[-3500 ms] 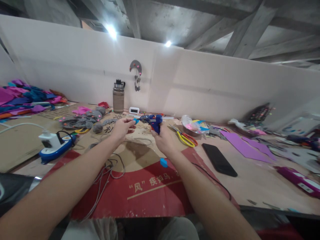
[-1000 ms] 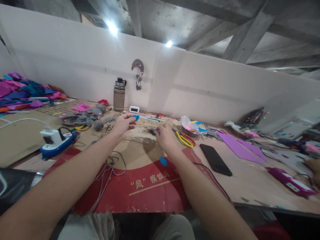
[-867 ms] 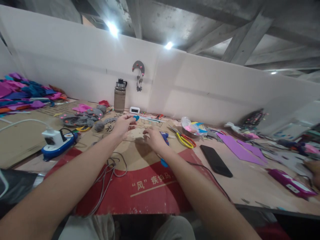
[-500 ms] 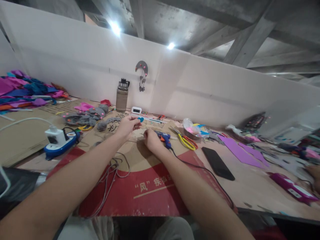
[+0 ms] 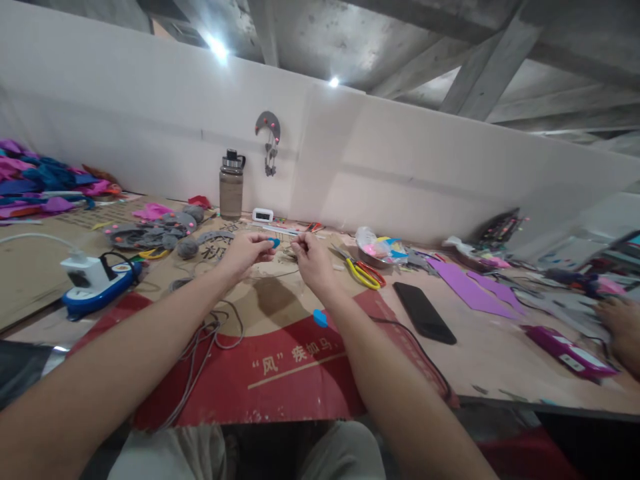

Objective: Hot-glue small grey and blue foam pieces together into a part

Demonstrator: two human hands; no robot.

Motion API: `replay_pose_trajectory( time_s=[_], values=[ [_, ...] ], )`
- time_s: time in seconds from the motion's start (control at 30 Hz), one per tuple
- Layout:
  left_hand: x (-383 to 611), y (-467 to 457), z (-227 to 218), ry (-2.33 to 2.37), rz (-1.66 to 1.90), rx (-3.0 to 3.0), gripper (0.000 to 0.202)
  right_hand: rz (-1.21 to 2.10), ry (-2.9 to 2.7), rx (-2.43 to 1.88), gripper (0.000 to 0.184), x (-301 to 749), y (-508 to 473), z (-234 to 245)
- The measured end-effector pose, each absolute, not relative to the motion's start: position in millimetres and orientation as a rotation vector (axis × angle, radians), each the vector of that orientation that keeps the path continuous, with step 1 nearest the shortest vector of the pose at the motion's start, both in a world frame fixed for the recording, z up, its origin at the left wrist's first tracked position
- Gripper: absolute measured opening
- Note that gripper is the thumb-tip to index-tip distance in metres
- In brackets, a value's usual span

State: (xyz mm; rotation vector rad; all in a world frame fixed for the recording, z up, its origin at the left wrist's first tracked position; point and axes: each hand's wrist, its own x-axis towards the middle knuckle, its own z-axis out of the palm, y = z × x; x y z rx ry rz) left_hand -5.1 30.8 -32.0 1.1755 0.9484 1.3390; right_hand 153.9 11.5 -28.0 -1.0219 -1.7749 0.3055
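My left hand (image 5: 247,253) pinches a small blue piece (image 5: 274,243) between thumb and fingers, held just above the cardboard-covered table (image 5: 280,313). My right hand (image 5: 310,257) is raised beside it, its fingertips pinched together close to the blue piece; what they hold is too small to make out. A second small blue piece (image 5: 320,318) lies on the cardboard beside my right forearm. The blue glue gun is hidden behind my right hand, with its black cord (image 5: 415,347) trailing back along my right arm.
Yellow-handled scissors (image 5: 361,273), a black phone (image 5: 424,312), purple felt sheets (image 5: 465,283) and a bowl of coloured bits (image 5: 383,250) lie to the right. A power strip (image 5: 95,287), grey felt pieces (image 5: 160,233) and a water bottle (image 5: 230,187) are to the left. Another person's hand (image 5: 620,327) rests at the far right.
My right hand set the blue glue gun down on the table, then rose to meet the left hand. The left hand kept the small blue piece throughout.
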Motion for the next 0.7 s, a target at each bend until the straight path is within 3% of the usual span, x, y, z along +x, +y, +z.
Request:
replay_pose_trajectory(
  time_s=[0.7],
  values=[
    [4, 20, -31, 0.901, 1.112, 1.4, 0.018, 0.212, -1.806, -1.033, 0.009, 159, 22, -36]
  ],
)
